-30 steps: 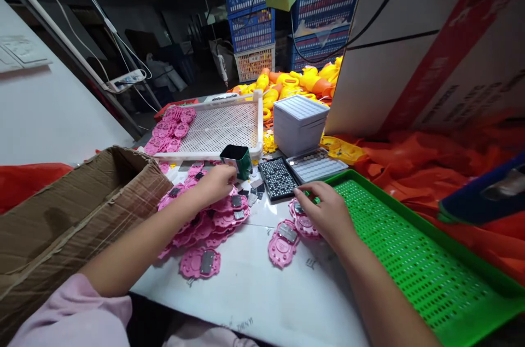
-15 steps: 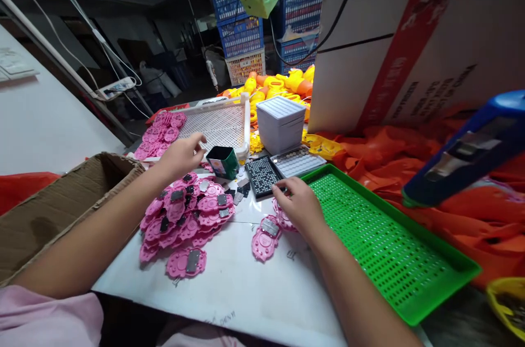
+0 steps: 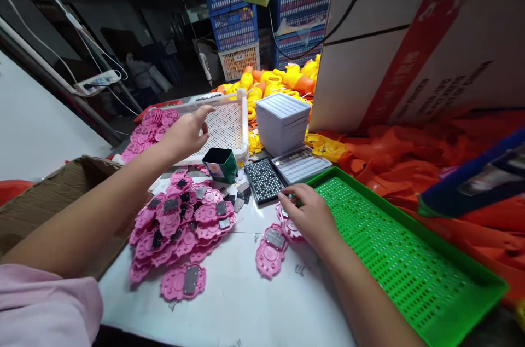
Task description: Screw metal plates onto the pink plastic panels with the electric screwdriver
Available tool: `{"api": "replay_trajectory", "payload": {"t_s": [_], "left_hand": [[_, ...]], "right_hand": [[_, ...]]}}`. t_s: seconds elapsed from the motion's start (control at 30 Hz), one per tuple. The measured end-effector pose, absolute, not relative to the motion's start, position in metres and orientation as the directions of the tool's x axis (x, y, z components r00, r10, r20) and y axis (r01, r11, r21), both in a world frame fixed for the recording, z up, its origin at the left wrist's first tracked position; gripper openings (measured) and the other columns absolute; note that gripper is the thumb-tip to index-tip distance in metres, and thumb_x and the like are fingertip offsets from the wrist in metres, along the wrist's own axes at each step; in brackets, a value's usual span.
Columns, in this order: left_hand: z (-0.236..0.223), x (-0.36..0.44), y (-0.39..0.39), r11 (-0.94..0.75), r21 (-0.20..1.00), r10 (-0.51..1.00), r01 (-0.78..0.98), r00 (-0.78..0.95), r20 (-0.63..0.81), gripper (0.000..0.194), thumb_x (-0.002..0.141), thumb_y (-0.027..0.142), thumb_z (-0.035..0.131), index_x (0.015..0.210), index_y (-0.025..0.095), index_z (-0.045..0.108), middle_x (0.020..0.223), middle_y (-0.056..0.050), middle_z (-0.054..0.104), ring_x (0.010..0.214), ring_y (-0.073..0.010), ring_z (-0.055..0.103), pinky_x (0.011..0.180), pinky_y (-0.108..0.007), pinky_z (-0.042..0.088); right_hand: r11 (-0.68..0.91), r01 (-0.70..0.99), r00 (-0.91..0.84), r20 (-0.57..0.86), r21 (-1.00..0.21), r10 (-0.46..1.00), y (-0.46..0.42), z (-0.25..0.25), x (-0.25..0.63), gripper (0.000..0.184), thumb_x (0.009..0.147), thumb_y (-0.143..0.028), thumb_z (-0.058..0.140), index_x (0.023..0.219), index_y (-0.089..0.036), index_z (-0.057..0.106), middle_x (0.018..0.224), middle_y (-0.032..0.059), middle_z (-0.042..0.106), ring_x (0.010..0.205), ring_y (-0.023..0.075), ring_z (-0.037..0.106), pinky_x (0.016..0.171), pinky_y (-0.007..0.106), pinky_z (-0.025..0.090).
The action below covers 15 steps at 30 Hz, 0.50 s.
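Observation:
My left hand (image 3: 185, 132) hovers over the near side of a white perforated tray (image 3: 245, 122), index finger stretched out and thumb apart, nothing visible in it. Just right of and below it stands a dark green tin (image 3: 221, 166). My right hand (image 3: 310, 214) is low over the table, thumb and forefinger tips close together; whatever they hold is too small to see. Beneath it a pink plastic piece (image 3: 292, 231) is partly hidden. Another pink piece with a grey metal plate (image 3: 269, 254) lies beside it. A black tray of small shiny round parts (image 3: 264, 183) lies beyond the fingertips.
A heap of pink pieces (image 3: 180, 221) covers the table's left part. A green perforated tray (image 3: 394, 243) lies right, under my forearm. Stacked white trays (image 3: 283, 125) stand behind. A cardboard box (image 3: 61, 194) borders the left, a blue tool (image 3: 476, 177) the right.
My left hand has shifted slightly up, its index finger now straighter. My right hand stays by the black tray and pink pieces. The whole view has shifted a little.

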<state>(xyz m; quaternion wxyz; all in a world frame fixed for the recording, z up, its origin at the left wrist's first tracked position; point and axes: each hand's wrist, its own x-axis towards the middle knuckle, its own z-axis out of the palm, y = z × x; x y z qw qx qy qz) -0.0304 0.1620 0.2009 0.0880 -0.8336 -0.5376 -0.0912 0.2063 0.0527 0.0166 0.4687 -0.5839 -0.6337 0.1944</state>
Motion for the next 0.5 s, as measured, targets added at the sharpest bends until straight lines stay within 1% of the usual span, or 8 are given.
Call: {"api": "replay_trajectory", "payload": {"t_s": [0.13,0.23,0.3,0.37,0.4,0.43,0.47,0.5], "left_hand": [[0.194,-0.046,0.171,-0.309,-0.052,0.925,0.950,0.313,0.218,0.057,0.086,0.021,0.051,0.140,0.016,0.035,0.087,-0.006,0.068,0.081,-0.0201,0.063,0.077,-0.032,0.047],[0.194,-0.064,0.173,-0.302,-0.080,0.931,0.950,0.312,0.190,0.067,0.080,0.020,0.057,0.142,0.016,0.030,0.091,-0.005,0.069,0.083,-0.0195,0.064,0.076,-0.029,0.047],[0.205,-0.079,0.165,-0.264,-0.114,0.939,0.958,0.282,0.196,0.065,0.080,0.022,0.056,0.140,0.016,0.030,0.090,-0.002,0.067,0.084,-0.0184,0.065,0.076,-0.028,0.045],[0.226,-0.097,0.148,-0.198,-0.148,0.942,0.969,0.230,0.244,0.055,0.087,0.029,0.042,0.138,0.011,0.031,0.085,0.001,0.062,0.088,-0.0173,0.065,0.078,-0.029,0.042],[0.239,-0.107,0.136,-0.183,-0.163,0.934,0.970,0.223,0.277,0.055,0.088,0.033,0.034,0.137,0.008,0.029,0.084,0.003,0.059,0.089,-0.0174,0.065,0.078,-0.031,0.040],[0.252,-0.119,0.122,-0.195,-0.172,0.929,0.965,0.238,0.283,0.057,0.089,0.035,0.030,0.137,0.005,0.025,0.082,0.004,0.056,0.090,-0.0177,0.064,0.077,-0.033,0.039],[0.263,-0.134,0.108,-0.186,-0.199,0.924,0.962,0.240,0.298,0.059,0.089,0.037,0.028,0.138,0.005,0.022,0.084,0.005,0.055,0.092,-0.0197,0.063,0.076,-0.036,0.038],[0.270,-0.151,0.093,-0.112,-0.229,0.932,0.967,0.182,0.312,0.059,0.090,0.038,0.026,0.139,0.005,0.022,0.087,0.005,0.054,0.095,-0.0219,0.063,0.076,-0.039,0.037]], "right_hand": [[0.246,0.569,0.111,0.370,-0.784,0.922,0.052,0.016,0.208,0.029,0.084,-0.043,0.052,0.081,-0.018,0.067,0.083,0.0087,0.067,0.070,0.0178,0.060,0.068,0.032,0.050],[0.226,0.579,0.113,0.352,-0.783,0.929,0.052,0.017,0.208,0.030,0.083,-0.045,0.053,0.080,-0.019,0.068,0.083,0.0085,0.067,0.068,0.0175,0.059,0.067,0.031,0.050],[0.212,0.585,0.116,0.340,-0.783,0.933,0.052,0.019,0.208,0.032,0.082,-0.047,0.053,0.079,-0.019,0.068,0.082,0.0084,0.068,0.068,0.0179,0.060,0.067,0.032,0.050],[0.203,0.592,0.112,0.329,-0.780,0.938,0.052,0.020,0.209,0.034,0.080,-0.050,0.054,0.080,-0.020,0.068,0.083,0.0088,0.068,0.070,0.0192,0.061,0.068,0.034,0.050],[0.199,0.597,0.108,0.324,-0.777,0.940,0.050,0.020,0.209,0.034,0.080,-0.052,0.054,0.080,-0.020,0.067,0.084,0.0095,0.069,0.072,0.0205,0.061,0.069,0.035,0.050],[0.196,0.605,0.096,0.315,-0.772,0.944,0.048,0.018,0.211,0.035,0.080,-0.052,0.054,0.081,-0.020,0.067,0.086,0.0104,0.069,0.074,0.0222,0.062,0.069,0.037,0.050],[0.190,0.617,0.087,0.306,-0.764,0.948,0.046,0.016,0.214,0.034,0.081,-0.052,0.053,0.083,-0.020,0.067,0.087,0.0119,0.069,0.076,0.0241,0.062,0.069,0.039,0.049],[0.184,0.633,0.076,0.298,-0.752,0.952,0.042,0.012,0.218,0.034,0.081,-0.052,0.053,0.083,-0.020,0.066,0.088,0.0139,0.068,0.079,0.0267,0.062,0.069,0.042,0.048]]}}
